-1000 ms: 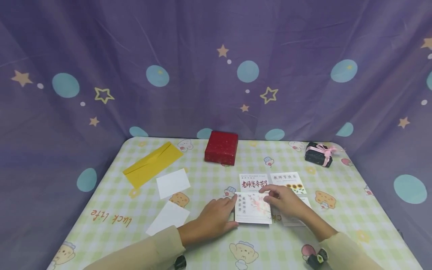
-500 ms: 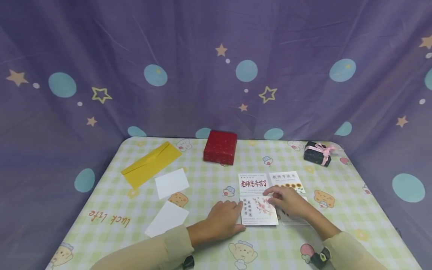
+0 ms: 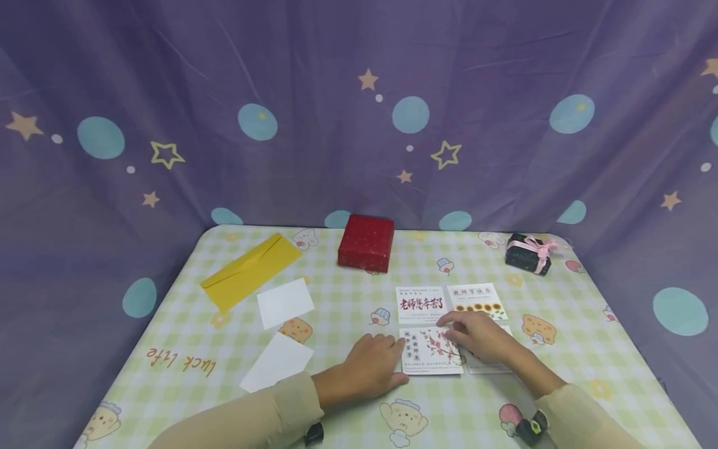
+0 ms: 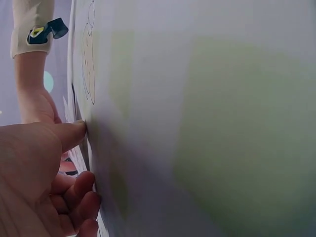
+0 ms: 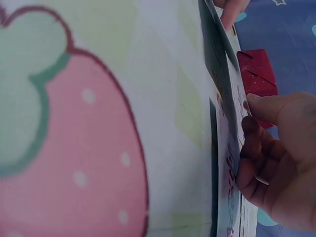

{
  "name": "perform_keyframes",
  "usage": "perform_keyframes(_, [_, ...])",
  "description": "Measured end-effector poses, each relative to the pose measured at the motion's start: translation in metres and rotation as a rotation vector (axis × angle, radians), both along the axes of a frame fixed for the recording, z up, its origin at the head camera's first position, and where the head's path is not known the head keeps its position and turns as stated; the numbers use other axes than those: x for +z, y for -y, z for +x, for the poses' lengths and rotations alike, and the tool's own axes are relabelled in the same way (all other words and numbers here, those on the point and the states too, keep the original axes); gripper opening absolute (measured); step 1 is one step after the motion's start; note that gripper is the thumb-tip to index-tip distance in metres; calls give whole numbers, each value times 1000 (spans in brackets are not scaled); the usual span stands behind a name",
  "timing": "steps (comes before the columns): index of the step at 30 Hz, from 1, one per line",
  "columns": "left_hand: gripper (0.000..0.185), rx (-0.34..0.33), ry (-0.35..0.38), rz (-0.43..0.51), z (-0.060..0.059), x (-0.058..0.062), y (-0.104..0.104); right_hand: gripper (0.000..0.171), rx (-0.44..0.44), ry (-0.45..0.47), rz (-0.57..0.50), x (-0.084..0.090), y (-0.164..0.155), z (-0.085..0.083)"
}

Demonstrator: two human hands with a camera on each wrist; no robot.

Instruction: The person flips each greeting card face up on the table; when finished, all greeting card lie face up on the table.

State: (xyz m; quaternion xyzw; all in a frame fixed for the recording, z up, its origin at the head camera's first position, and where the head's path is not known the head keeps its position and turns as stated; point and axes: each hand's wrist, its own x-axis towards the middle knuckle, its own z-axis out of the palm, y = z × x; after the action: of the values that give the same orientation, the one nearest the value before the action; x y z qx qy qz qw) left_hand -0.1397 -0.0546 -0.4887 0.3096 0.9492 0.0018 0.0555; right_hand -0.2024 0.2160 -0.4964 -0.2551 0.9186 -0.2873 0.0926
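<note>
Both hands on the blossom card (image 3: pixel 430 350)

It lies flat near the table's (image 3: pixel 348 299) near edge. Left hand (image 3: pixel 374 366) rests at its left edge, fingers relaxed; right hand (image 3: pixel 479 335) presses its right side, fingers loosely straight, below two cards (image 3: pixel 449 303).

We are seeing open checked tablecloth (image 3: pixel 348 305) running down the middle, between two blank white paper cards (image 3: pixel 285 302) on the left and four printed greeting cards (image 3: pixel 422 304) lying close together on the right. A flat red square gift box (image 3: pixel 366 242) is blocking the far centre. A long yellow paper envelope (image 3: pixel 250 270) is filling the far left corner, a small dark box with a pink ribbon (image 3: pixel 528 254) the far right.
</note>
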Motion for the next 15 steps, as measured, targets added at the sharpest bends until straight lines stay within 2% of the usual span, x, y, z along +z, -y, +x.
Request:
perform_keyframes(9, [70, 5, 25, -30, -2, 3, -4, 19, -34, -62, 59, -3, 6, 1])
perform_keyframes(15, [66, -2, -2, -52, -4, 3, -4, 18, -103, -77, 110, -6, 10, 3])
